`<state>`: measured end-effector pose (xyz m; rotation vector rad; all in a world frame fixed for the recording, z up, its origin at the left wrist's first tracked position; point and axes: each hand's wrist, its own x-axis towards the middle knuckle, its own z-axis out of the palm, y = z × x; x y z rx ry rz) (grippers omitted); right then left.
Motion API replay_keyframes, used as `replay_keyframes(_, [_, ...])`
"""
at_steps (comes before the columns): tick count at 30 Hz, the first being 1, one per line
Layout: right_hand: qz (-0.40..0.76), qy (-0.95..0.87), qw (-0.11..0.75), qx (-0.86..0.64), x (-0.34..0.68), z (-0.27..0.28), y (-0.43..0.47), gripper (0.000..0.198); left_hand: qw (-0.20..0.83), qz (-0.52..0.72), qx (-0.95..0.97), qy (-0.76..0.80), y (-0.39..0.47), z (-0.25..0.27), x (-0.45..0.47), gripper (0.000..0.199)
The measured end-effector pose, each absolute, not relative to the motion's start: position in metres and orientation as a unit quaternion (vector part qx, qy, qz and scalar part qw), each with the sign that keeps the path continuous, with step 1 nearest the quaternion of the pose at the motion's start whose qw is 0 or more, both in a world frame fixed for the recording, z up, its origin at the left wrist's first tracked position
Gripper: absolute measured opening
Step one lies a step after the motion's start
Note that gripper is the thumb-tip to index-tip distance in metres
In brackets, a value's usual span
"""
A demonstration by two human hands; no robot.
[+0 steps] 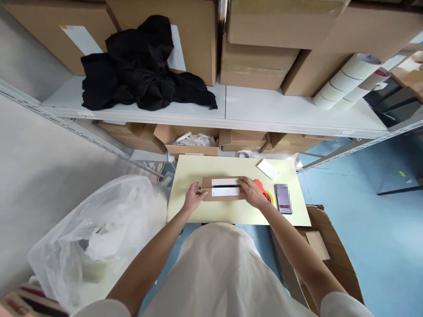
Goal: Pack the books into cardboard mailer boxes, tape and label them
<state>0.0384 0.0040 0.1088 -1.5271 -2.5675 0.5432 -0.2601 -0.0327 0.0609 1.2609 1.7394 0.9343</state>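
A small brown cardboard box (222, 198) lies on the pale yellow table in front of me. Two white strips (225, 191) run along its top, with a narrow dark gap between them; whether they are labels or contents I cannot tell. My left hand (194, 197) grips the box's left end, thumb and fingers curled round the edge. At the right end, my right hand (251, 191) is closed over the edge, its fingers on the top near the gap. Just beside my right hand are an orange tape dispenser (259, 186) and a yellow-rimmed tape roll (269, 197), both partly covered.
On the table (185, 169) lie a phone (283, 199) and a white box (268, 169). Behind stands a shelf (257, 103) with cartons, black cloth (142, 66) and tape rolls (346, 79). A plastic bag (132, 211) is at left, an open carton (340, 255) at right.
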Motion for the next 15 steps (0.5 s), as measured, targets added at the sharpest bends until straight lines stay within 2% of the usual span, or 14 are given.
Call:
replay_keyframes(2, [0.151,-0.856,0.038,-0.494,0.038,0.101,-0.006,0.053,0.330,0.353,0.541,0.688,-0.035,0.068,-0.258,0.062])
replay_keyframes(7, [0.156,-0.839,0.039,-0.519,0.032,0.093,-0.016,0.052,0.152,0.213,0.753,0.603,-0.036,0.093,-0.241,0.046])
replay_keyframes(11, [0.201,-0.829,0.073,-0.517,0.032,0.096,-0.015,0.054,0.137,0.098,0.830,0.532,-0.036,0.104,-0.221,0.058])
replay_keyframes(15, [0.193,-0.781,0.153,-0.574,0.055,0.087,-0.029,0.051,0.148,0.071,0.828,0.536,-0.034,0.103,-0.215,0.071])
